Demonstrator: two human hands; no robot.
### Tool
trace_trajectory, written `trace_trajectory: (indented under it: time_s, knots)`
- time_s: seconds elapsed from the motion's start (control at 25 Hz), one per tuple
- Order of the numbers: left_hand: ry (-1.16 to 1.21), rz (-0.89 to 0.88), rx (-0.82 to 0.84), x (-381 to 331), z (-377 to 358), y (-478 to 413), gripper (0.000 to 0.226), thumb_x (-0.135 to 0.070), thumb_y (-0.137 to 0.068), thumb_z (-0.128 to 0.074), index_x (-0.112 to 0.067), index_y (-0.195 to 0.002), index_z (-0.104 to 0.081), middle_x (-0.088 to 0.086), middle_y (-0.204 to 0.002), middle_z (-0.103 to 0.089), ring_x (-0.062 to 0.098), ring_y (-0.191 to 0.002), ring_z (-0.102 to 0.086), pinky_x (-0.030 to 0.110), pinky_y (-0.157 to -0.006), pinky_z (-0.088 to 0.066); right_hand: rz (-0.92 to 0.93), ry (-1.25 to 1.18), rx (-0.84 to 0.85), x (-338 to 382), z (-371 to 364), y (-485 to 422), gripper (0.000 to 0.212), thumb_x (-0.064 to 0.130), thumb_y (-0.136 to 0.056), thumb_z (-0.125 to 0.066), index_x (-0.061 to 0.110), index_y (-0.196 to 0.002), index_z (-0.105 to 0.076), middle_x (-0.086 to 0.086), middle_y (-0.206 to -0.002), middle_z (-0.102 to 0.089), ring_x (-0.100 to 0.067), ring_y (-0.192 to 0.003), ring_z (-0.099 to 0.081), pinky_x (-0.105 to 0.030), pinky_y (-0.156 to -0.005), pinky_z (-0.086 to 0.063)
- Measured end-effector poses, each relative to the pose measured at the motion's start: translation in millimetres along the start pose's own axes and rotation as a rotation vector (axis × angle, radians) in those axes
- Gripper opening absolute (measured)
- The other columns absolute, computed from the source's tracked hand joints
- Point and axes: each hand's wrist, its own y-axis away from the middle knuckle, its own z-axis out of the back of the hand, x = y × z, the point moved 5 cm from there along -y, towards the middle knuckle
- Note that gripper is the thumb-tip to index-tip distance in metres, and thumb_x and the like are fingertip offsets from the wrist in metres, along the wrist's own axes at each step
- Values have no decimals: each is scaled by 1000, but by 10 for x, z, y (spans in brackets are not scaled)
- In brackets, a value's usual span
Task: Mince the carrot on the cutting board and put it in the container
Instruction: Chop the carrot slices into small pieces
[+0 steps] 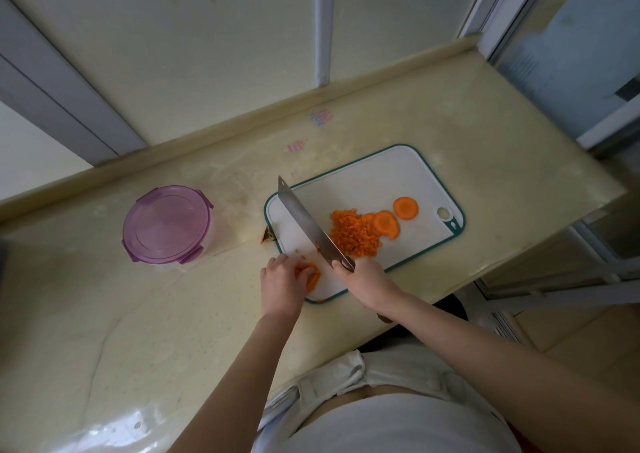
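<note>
Gripping a knife (308,224) in the right hand (367,279), fingers wrapped fully round the dark handle and hiding nearly all of it, only a brown stub showing by the blade. Pressing the left hand (280,279) onto orange carrot strips (313,276) at the near left corner of the cutting board (398,175), fingers curled over them and covering most, so not showing how many. Masking part of the board's near edge under both hands. Closing off the container (166,226) with a translucent purple lid (162,217), round, with clip tabs on its rim, blocking any view inside; standing well apart from the board, toward the left edge of the counter (138,314). Lying just off the board's left edge, a dark-and-orange scrap (268,236), too small to make out.

Slanting a broad, flat, grey steel blade over the board's left part, tip reaching past the far left corner; not possible to tell whether touching the board. Heaping minced carrot (353,234), tiny orange cubes, at the board's middle, just beside the blade. Overlapping round carrot slices (384,222) against the heap's right side, and lying alone nearer the right edge, a single slice (405,207). Showing a white, matte, round-cornered board with a teal rim, on a glossy, cream, speckled counter
</note>
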Motion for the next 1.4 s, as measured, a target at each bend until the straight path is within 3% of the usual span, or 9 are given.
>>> trace_trajectory:
  time_s: [0.2, 0.32, 0.4, 0.48, 0.56, 0.8, 1.08, 1.24, 1.4]
  knots:
    - [225, 4, 8, -34, 130, 12, 23, -6, -94, -48, -6, -107, -66, 7, -104, -62, 21, -98, -56, 18, -81, -38, 10, -37, 32, -4, 13, 55, 36, 37, -96, -48, 8, -75, -52, -1, -56, -41, -15, -48, -40, -24, -44, -33]
    - [168, -57, -53, 15, 254, 75, 31, 3, -89, -48, -6, -115, -61, 8, -106, -57, 23, -102, -52, 28, -90, -43, 7, -32, 31, -13, 17, 67, 38, 39, -95, -48, 8, -74, -52, -1, -56, -42, -16, -47, -40, -24, -44, -33]
    - [49, -53, -8, 60, 272, 131, 33, -11, -86, -56, -9, -119, -57, 7, -110, -53, 23, -105, -48, 35, -94, -41, 10, -30, 33, -18, 11, 74, 38, 41, -95, -49, 9, -73, -51, -1, -56, -42, -16, -46, -39, -23, -42, -32]
    - [-112, -47, 78, 73, 229, 185, 46, -36, -85, -61, -15, -125, -51, 4, -114, -49, 22, -108, -43, 32, -96, -37, 13, -34, 36, -19, 5, 85, 38, 41, -94, -50, 10, -72, -50, -1, -55, -42, -15, -44, -38, -22, -41, -30]
    - [-203, -66, 139, 64, 157, 226, 56, -44, -82, -64, -18, -128, -47, 2, -115, -46, 19, -108, -40, 29, -95, -34, 16, -30, 37, -18, 2, 96, 39, 41, -94, -50, 12, -69, -48, 0, -54, -42, -15, -44, -39, -23, -42, -31]
    - [69, 31, 148, 79, 33, 151, 40, -15, -84, -66, -9, -120, -51, 7, -110, -46, 23, -104, -51, 25, -85, -41, 13, -28, 44, -30, 4, 120, 42, 40, -95, -50, 14, -63, -42, 0, -54, -41, -15, -43, -38, -24, -44, -34]
    - [-89, -78, 139, -9, -2, 83, 44, -21, -89, -61, -14, -131, -50, 7, -115, -48, 24, -105, -53, 30, -82, -46, 24, -30, 43, -31, 38, 121, 45, 39, -95, -50, 15, -59, -39, -2, -54, -41, -15, -45, -38, -25, -46, -33]
    - [-51, -103, 55, -35, -19, 83, 47, -14, -78, -71, -6, -123, -57, 12, -111, -52, 29, -102, -53, 36, -85, -47, 14, -40, 49, -34, 36, 159, 43, 40, -96, -49, 15, -62, -41, -1, -55, -41, -14, -43, -38, -24, -44, -32]
    - [19, -122, 15, -72, -49, 84, 32, -8, -75, -73, -2, -106, -67, 14, -95, -57, 31, -91, -55, 33, -79, -45, -17, -22, 35, -61, 10, 157, 44, 42, -94, -50, 15, -61, -41, -3, -57, -44, -16, -47, -41, -24, -46, -33]
